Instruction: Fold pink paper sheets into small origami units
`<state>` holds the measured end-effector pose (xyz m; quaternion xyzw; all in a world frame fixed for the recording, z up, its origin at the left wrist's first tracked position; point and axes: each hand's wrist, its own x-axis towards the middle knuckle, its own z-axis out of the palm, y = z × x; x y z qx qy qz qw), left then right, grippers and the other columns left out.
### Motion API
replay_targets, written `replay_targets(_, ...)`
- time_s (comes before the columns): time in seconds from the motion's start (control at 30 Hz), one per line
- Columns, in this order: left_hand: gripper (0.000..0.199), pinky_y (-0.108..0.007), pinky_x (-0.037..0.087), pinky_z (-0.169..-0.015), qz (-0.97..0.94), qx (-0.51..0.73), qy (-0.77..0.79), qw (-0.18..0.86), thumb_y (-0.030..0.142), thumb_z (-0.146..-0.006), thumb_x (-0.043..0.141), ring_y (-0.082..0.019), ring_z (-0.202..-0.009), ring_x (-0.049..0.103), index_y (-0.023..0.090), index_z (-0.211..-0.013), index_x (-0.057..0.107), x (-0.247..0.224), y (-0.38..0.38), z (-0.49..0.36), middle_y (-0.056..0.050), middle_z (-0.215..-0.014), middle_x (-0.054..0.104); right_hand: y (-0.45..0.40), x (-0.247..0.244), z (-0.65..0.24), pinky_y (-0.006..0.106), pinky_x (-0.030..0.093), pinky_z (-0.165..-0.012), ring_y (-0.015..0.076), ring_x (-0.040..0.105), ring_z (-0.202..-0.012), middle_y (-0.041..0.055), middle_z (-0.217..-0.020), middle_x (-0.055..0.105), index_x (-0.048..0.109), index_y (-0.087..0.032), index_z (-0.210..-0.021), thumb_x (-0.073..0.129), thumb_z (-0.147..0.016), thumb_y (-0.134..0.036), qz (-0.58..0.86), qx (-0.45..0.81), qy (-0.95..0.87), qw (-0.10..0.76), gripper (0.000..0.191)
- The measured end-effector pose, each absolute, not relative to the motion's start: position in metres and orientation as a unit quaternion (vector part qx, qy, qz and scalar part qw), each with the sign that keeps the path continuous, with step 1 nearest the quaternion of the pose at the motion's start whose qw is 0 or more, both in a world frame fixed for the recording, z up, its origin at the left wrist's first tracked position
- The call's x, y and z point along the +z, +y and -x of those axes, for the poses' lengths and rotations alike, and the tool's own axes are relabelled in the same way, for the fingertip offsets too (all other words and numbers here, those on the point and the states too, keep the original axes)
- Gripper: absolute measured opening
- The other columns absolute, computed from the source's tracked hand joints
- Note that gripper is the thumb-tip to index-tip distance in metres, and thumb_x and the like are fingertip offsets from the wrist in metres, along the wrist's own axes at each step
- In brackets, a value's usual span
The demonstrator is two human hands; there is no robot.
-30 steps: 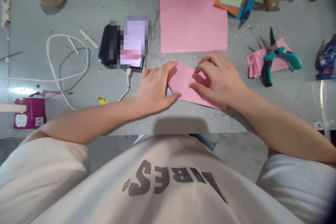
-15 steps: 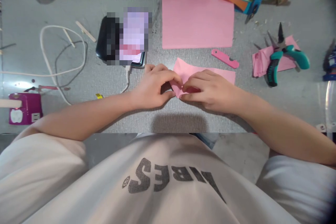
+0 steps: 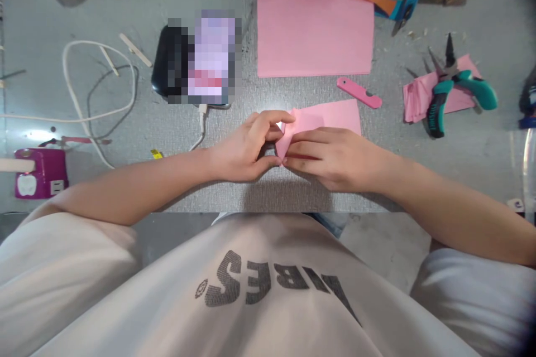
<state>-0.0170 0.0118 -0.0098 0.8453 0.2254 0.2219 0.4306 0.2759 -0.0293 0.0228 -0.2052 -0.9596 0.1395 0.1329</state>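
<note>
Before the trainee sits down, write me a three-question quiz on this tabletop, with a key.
1. True or false: both the left hand and the right hand touch the small creased pink paper.
2. Seen from the wearer's side, where are the black-and-teal metal pliers relative to the large flat pink paper sheet?
A. To its left
B. On top of it
C. To its right
3. Which hand is nearer the slim pink handled tool?

Key:
1. True.
2. C.
3. The right hand.
</note>
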Motion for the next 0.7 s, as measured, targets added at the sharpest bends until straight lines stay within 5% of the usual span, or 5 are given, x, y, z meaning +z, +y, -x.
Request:
replay_targets(0.1,0.077,-0.043,0.059,-0.093,-0.842,0.25,0.219,0.424,0.042,-0.108,0.076,-0.026,-0.098,0.079,0.025,-0.171,0.035,-0.011,0.008,0.016,-0.002,-0.098,0.079,-0.029,0.027,-0.279,0.049,0.068,-0.109,0.0291,0.081,-0.128,0.0078,-0.138,0.088,0.083,-0.025,-0.14,0.059,-0.114,-0.013,0.195,0.166,-0.956,0.141,0.037)
replay_targets(0.33,0.031,-0.048,0.055,-0.094,-0.896,0.163,0.283,0.299,0.05,-0.108,0.072,-0.03,-0.098,0.075,0.022,-0.12,0.076,0.007,0.005,0.012,-0.009,-0.101,0.082,-0.024,0.024,-0.283,0.058,0.067,-0.12,0.035,0.079,-0.143,0.0132,-0.151,0.085,0.083,-0.022,-0.148,0.067,-0.111,-0.02,0.18,0.22,-0.949,0.137,0.041)
replay_targets(0.47,0.033,-0.048,0.052,-0.093,-0.895,0.166,0.308,0.275,0.051,-0.109,0.069,-0.03,-0.098,0.074,0.024,-0.124,0.08,0.008,0.004,0.011,-0.008,-0.1,0.081,-0.023,0.02,-0.283,0.067,0.066,-0.119,0.0409,0.075,-0.149,0.0171,-0.156,0.082,0.079,-0.019,-0.155,0.069,-0.108,-0.02,0.19,0.235,-0.943,0.138,0.048)
replay_targets(0.7,0.034,-0.052,0.048,-0.098,-0.894,0.151,0.338,0.251,0.043,-0.104,0.075,-0.034,-0.111,0.071,0.022,-0.13,0.084,0.009,0.004,0.011,-0.01,-0.11,0.079,-0.018,0.019,-0.284,0.056,0.071,-0.11,0.0346,0.082,-0.127,0.0128,-0.131,0.089,0.08,-0.022,-0.141,0.066,-0.113,-0.022,0.227,0.204,-0.931,0.201,0.031)
